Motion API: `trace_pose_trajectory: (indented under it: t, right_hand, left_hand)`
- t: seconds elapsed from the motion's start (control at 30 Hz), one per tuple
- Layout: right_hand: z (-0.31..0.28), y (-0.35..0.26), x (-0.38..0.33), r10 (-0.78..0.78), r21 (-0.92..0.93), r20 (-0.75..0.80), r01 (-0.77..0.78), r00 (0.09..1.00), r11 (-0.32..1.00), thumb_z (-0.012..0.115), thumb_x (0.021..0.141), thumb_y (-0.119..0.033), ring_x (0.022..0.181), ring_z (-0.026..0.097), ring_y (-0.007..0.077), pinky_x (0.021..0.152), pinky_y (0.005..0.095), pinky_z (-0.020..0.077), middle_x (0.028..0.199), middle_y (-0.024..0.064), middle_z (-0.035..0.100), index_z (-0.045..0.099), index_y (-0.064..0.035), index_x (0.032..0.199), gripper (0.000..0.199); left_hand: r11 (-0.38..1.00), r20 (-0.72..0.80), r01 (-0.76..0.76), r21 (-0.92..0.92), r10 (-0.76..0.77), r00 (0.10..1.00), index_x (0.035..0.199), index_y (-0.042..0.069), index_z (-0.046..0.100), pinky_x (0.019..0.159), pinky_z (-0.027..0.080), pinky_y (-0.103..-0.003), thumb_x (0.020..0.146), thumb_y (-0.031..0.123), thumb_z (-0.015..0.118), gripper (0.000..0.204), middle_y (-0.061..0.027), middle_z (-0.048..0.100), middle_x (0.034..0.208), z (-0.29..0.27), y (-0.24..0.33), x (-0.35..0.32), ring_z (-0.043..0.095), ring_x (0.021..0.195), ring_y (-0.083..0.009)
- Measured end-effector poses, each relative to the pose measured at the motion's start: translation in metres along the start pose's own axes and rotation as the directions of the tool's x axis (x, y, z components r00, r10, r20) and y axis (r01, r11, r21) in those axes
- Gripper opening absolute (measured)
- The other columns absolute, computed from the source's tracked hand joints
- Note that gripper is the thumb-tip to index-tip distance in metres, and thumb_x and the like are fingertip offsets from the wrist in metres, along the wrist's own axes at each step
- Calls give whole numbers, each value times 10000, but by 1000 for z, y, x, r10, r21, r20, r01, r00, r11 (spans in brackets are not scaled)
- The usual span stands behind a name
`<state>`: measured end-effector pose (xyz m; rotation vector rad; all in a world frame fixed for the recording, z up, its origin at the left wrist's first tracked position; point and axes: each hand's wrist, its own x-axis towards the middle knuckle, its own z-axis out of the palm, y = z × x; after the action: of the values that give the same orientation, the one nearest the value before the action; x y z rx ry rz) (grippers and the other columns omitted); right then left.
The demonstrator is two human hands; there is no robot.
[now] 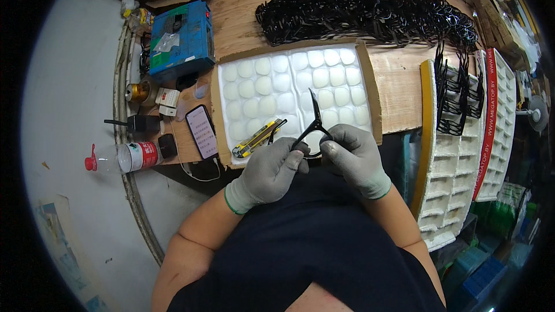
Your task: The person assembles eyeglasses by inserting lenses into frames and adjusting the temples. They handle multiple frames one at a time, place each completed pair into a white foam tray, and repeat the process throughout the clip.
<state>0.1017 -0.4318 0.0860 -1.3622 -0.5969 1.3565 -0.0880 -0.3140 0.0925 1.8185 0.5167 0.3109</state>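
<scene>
Eyeglass frame (317,119), black, right over the near edge of the cardboard tray (370,86)! Left hand (269,170) pinches one side, right hand (358,162) the other, both grey-gloved, the fingertips hiding parts of it. Inside the tray, pale lenses (263,85) in rows; hands and a yellow-and-black cutter (254,140) cover some nearest ones. Beyond the tray, a black heap (370,14) on the worktop (399,92), too tangled to separate. Right of the tray, white compartment trays (446,199), more black frames (459,95) draped across the nearer, hiding its far cells.
</scene>
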Motion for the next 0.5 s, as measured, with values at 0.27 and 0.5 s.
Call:
trace_pose_trajectory:
  t: [0.27, 0.5]
  right_hand:
    - [-1, 5, 6, 26, 45, 59, -28, 998, 999, 693, 959, -201, 679, 553, 74, 614, 242, 451, 746, 10, 627, 682, 0, 926, 204]
    - [-2, 28, 12, -104, 87, 116, 94, 988, 992, 684, 969, -230, 724, 567, 80, 660, 250, 472, 793, 16, 636, 676, -6, 945, 225]
  left_hand:
    - [992, -59, -54, 115, 61, 996, 1044, -60, 638, 629, 554, -307, 1038, 122, 508, 224, -108, 707, 720, 2, 0, -6, 708, 644, -208]
    - [990, -62, 63, -122, -71, 996, 1040, -90, 639, 661, 560, -293, 1032, 103, 504, 236, -122, 708, 732, 3, 4, -9, 699, 672, -179]
